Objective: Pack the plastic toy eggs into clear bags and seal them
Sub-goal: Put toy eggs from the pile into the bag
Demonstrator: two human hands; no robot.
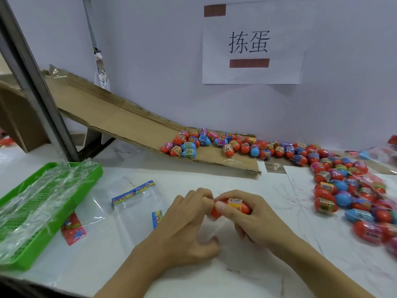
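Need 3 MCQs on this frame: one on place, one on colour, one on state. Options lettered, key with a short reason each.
1. Where do the loose toy eggs at the back lie?
A. at the low end of the cardboard ramp
B. inside the basket
C. on the wall sign

2. What colour is the slotted basket on the left?
A. blue
B. green
C. red

3. What is the right hand doing?
A. lying flat on the table
B. gripping a red egg
C. pulling the sign down

Key:
1 A, the eggs cluster where the ramp flattens onto the white table.
2 B, its rim and lattice are bright green, under crumpled clear bags.
3 B, its fingers curl round the yellow-labelled egg, while the left hand pinches beside it; clear film shows faintly under both hands.
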